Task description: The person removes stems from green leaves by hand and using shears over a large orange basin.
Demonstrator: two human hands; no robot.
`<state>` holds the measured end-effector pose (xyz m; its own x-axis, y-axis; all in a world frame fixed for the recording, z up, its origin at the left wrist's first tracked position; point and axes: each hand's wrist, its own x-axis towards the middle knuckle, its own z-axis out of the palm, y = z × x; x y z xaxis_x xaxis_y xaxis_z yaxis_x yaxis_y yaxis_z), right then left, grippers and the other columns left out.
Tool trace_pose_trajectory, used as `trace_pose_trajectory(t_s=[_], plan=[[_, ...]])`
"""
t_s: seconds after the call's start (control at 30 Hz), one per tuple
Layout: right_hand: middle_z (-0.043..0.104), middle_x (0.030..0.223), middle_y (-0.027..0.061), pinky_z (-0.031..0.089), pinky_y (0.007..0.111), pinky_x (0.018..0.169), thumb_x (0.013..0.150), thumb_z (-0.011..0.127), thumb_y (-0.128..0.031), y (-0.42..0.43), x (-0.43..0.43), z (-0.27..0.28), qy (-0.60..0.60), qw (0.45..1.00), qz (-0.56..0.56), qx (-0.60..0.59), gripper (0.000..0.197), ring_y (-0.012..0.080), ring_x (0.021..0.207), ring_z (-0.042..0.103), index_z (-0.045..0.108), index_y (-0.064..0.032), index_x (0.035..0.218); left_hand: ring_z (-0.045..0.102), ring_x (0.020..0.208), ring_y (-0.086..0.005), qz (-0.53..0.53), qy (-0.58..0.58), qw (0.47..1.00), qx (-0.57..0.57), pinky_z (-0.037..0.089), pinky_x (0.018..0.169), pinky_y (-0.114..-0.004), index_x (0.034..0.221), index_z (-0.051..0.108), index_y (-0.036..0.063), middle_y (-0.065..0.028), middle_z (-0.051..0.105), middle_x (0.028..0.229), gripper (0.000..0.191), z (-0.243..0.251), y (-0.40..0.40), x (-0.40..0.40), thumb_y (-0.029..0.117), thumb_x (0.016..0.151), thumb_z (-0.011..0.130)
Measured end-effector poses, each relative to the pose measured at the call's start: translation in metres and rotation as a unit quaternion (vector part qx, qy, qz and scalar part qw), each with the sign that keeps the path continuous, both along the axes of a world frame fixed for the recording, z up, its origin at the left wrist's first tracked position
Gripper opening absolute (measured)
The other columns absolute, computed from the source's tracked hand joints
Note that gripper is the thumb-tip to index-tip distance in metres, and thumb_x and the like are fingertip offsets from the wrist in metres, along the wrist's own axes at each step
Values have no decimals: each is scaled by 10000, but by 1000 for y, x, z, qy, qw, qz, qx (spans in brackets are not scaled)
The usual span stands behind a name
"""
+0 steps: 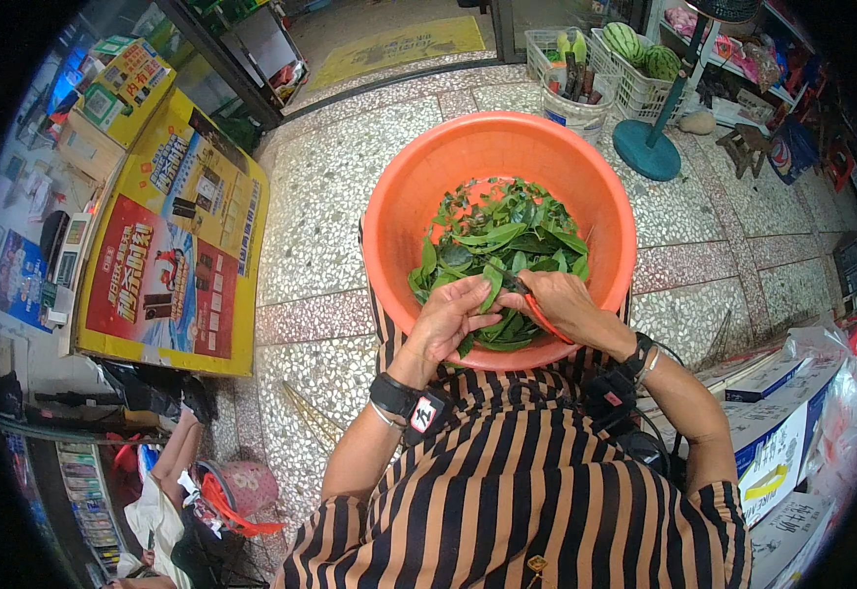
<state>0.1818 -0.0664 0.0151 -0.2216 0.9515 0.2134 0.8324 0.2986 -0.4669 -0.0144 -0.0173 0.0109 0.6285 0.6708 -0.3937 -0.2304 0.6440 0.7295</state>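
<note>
A large orange plastic basin (428,166) rests at my lap, its bottom heaped with green leaves (524,221). Over the near side of the basin, my left hand (452,313) pinches a single green leaf (492,286) between thumb and fingers. My right hand (557,298) grips a pair of scissors with orange-red handles (542,320). The dark blades (505,275) lie against or right beside the held leaf; whether they are parted is hard to tell. Some leaves in the pile look cut into pieces, mostly toward the far side.
Beyond the basin stand a white bucket (577,110), a crate with watermelons (642,81) and a green fan base (647,151). A yellow counter (240,324) is at left. Cartons (774,427) flank my right. Another person's leg (174,456) and a pink bin (248,486) are lower left.
</note>
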Motion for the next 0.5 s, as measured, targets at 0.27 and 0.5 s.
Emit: trace_pose_trajectory(t_s=[0.27,0.5], plan=[[559,540,170,448,411,460,838,598,-448,0,-1,0,28,999,16,-2,478,356,519,589,566,17,731,628,738,-130,75,84,991,78,546,665,-243,1065,567,-19,-82,658,901,216,-4,-1,2,51,865,606],[545,645,173,421,386,535,870,604,-374,-2,0,7,215,964,48,-148,402,337,600,571,506,17,860,624,759,-148,184,64,980,38,545,661,-250,1079,557,-31,-71,641,897,261,1,-1,7,35,839,635]])
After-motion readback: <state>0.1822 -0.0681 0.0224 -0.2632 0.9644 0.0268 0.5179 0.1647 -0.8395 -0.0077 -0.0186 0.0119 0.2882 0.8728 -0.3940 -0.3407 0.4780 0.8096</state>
